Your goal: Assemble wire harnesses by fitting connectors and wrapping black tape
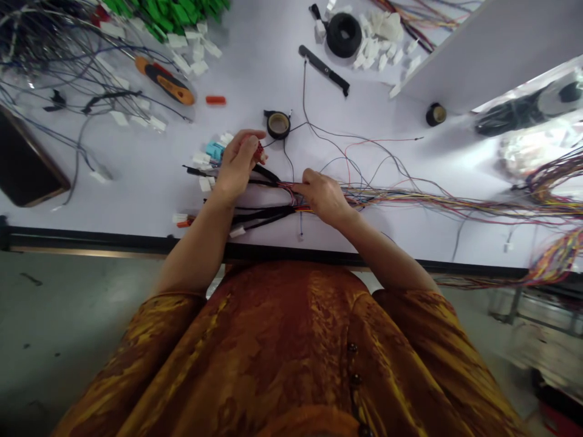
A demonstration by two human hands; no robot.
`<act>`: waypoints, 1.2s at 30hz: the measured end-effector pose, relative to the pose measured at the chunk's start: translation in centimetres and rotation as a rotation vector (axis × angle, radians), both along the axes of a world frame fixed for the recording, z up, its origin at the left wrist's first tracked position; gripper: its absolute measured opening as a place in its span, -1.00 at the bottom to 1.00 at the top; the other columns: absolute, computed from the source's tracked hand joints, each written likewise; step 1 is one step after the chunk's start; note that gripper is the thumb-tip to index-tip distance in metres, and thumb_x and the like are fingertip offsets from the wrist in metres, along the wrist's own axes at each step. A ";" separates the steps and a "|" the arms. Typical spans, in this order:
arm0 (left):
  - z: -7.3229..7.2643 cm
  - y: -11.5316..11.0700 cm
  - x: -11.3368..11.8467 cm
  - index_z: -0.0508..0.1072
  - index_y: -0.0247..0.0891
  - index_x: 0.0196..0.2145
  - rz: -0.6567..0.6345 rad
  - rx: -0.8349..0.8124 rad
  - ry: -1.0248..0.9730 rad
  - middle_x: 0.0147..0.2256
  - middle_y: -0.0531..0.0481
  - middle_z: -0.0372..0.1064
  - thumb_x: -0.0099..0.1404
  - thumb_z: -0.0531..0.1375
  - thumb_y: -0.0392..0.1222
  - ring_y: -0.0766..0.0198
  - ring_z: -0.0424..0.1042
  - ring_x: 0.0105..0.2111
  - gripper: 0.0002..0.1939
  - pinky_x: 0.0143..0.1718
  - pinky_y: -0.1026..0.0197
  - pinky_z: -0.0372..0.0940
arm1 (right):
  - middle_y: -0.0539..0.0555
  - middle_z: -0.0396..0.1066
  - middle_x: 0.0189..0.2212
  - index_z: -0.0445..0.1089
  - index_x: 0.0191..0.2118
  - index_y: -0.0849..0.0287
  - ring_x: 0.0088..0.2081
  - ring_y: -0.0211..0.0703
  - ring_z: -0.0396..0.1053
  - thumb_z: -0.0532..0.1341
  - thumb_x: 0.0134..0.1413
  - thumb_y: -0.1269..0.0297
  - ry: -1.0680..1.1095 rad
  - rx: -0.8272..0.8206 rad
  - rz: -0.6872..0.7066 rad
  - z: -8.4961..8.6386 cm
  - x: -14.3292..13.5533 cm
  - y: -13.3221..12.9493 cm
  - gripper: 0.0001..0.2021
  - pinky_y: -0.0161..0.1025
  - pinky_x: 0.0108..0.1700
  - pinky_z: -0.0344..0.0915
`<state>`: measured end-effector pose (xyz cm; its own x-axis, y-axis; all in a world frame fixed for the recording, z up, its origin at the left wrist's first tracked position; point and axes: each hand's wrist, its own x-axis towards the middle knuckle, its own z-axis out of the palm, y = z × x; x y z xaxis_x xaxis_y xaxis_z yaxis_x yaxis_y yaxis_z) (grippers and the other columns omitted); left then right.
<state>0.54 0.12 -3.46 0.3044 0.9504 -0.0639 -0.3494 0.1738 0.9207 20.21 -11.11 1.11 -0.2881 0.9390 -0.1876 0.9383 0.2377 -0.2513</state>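
My left hand is closed around a small red connector, which shows past my fingertips. My right hand pinches wires of a long multicoloured wire bundle where black-taped branches fan out to the left. Beneath and beside my left wrist lie branch ends with white plugs, a light blue connector and an orange connector. A roll of black tape lies just beyond my hands, with thin dark wires running close by it.
Toward the back lie an orange-handled screwdriver, an orange piece, a dark grey tool, a big black roll and green connectors. A phone is at left. A grey panel stands at right.
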 end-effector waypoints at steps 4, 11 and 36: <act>-0.1 0.2 0.1 0.54 -0.23 -0.23 0.009 -0.008 -0.005 -0.57 0.15 0.30 0.41 0.22 -0.09 0.41 0.30 -0.52 -0.82 -0.20 0.15 0.32 | 0.18 0.45 -0.05 0.52 -0.01 0.08 -0.30 -0.11 0.33 0.05 0.35 0.40 -0.058 -0.089 0.080 1.4 -0.4 1.0 -0.69 -0.17 -0.36 0.05; 0.2 0.1 0.3 0.55 -0.21 -0.32 0.070 -0.022 0.035 -0.58 0.11 0.26 0.38 0.27 -0.08 0.38 0.29 -0.55 -0.82 -0.26 0.18 0.31 | 0.13 0.51 -0.43 0.52 -0.30 0.10 -0.31 -0.04 0.42 0.20 0.21 0.47 -0.154 -0.181 0.187 2.0 -1.3 3.4 -0.83 -0.17 -0.29 0.13; -1.1 0.2 0.1 0.54 -0.11 -0.13 -0.010 0.227 0.107 -0.49 0.10 0.32 0.27 0.35 0.17 0.37 0.33 -0.48 -0.64 -0.33 0.20 0.25 | 0.00 0.40 -0.37 0.30 -0.25 0.11 -0.43 -0.24 0.32 0.21 0.16 0.27 0.790 -0.076 -0.473 0.0 0.0 -2.3 -0.92 -0.22 -0.29 0.32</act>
